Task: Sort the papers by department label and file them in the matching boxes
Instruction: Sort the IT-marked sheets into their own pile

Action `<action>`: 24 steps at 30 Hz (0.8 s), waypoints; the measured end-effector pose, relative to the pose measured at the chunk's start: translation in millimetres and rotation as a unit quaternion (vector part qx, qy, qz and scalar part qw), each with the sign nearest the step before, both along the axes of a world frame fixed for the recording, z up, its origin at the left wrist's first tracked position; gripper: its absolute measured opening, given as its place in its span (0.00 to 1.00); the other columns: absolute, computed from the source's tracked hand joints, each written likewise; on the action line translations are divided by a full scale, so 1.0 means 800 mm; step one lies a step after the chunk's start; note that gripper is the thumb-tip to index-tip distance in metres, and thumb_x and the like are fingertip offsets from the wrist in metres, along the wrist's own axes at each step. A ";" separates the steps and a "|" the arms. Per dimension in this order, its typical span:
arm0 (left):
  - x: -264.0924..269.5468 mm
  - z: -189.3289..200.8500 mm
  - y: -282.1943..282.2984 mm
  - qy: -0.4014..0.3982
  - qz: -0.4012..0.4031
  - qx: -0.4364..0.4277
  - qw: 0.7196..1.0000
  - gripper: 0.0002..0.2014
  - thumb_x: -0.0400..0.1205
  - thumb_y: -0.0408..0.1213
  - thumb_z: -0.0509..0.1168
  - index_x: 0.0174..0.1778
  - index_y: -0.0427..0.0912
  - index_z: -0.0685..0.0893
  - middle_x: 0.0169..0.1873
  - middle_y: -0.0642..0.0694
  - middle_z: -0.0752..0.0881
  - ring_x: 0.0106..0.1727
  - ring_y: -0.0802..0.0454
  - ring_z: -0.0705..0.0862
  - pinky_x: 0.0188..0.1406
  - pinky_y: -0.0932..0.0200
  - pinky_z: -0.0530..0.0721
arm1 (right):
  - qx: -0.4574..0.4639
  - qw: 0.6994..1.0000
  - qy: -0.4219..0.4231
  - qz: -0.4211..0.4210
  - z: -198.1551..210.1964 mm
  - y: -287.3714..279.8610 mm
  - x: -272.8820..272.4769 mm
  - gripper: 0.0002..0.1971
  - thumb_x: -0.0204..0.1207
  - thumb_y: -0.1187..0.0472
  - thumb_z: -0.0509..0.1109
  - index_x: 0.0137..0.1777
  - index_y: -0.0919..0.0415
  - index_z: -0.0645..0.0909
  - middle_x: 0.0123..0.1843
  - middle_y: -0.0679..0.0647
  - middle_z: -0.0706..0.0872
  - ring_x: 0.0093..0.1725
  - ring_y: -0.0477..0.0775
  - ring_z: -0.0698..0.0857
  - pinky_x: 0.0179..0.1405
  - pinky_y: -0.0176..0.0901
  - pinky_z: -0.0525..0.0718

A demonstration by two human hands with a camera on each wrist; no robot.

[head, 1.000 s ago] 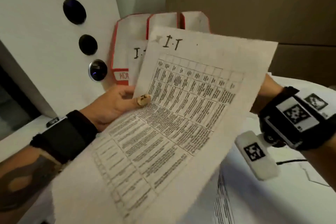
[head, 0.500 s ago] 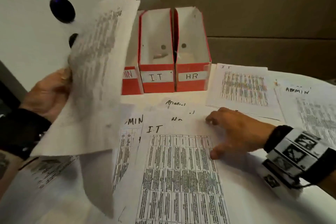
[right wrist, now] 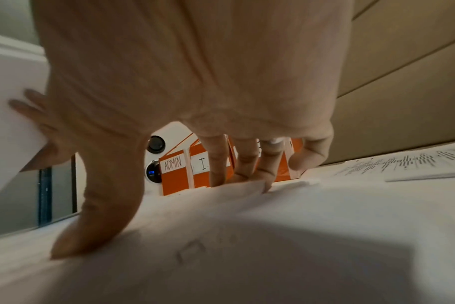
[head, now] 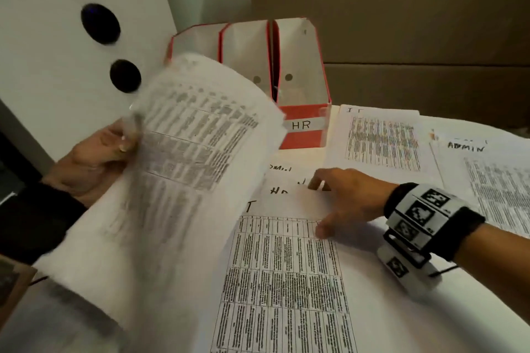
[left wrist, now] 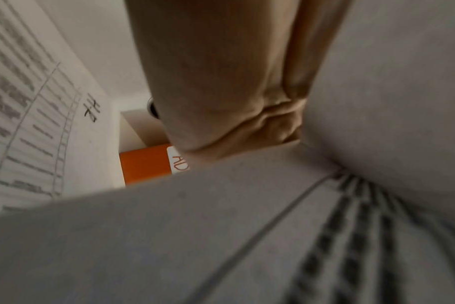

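At the far left a white panel [head: 57, 71] carries 2 dark round buttons; its lower part is cut off by the held papers. The left hand [head: 94, 163] grips a sheaf of papers [head: 177, 180] raised off the tabletop, thumb in front and fingers curled behind the left edge. The sheaf is blurred, so its printed table cannot be read in the head view; the left wrist view shows "I.T" handwritten at the top of a sheet [left wrist: 39, 123], though which sheet of the sheaf that is cannot be told.

Behind the sheaf stand 3 red-and-white file boxes in a row at the far edge. The head view hides the fronts of the left 2. The right wrist view shows "ADMIN" on the left box [right wrist: 173, 174] and "I." on the middle box [right wrist: 200, 164], the rest blocked by fingers. The right box [head: 301, 112] reads "HR".

In the middle, loose sheets lie overlapped on the tabletop [head: 430, 324]. The near sheet [head: 286, 281] shows a dense printed table under a heading of which only "T" is visible. Sheets beyond it show partial "HR" and a cut-off word, hard to make out. The right hand [head: 344, 203] rests on these sheets, fingers spread and straight, fingertips and thumb pressing the paper.

Further right lies a sheet [head: 381, 140] headed "IT", and at the right edge another [head: 493, 186] headed "ADMIN", cut off by the frame.
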State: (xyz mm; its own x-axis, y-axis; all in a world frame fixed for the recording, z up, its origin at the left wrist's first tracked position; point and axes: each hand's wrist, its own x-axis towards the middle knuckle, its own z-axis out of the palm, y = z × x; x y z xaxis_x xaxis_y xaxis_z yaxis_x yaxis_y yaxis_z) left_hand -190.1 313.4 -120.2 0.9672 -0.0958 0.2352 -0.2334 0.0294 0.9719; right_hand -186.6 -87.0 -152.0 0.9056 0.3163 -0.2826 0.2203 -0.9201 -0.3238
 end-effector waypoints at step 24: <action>-0.023 0.006 -0.037 0.072 -0.054 -0.106 0.990 0.27 0.83 0.40 0.72 0.69 0.19 0.83 0.46 0.39 0.95 0.50 0.47 0.96 0.58 0.53 0.93 | 0.404 0.909 -0.087 -0.051 0.071 -0.023 0.006 0.04 0.84 0.70 0.72 0.49 0.65 0.80 0.44 0.61 0.92 0.37 0.55 0.91 0.35 0.56 0.89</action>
State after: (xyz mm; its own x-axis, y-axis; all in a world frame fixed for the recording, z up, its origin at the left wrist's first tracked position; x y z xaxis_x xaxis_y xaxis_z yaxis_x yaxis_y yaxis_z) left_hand -208.2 283.7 -115.4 0.9789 -0.1639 0.1217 -0.0776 0.2527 0.9644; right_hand -182.0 -105.4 -95.4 0.9509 0.2684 0.1541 0.2588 -0.4164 -0.8716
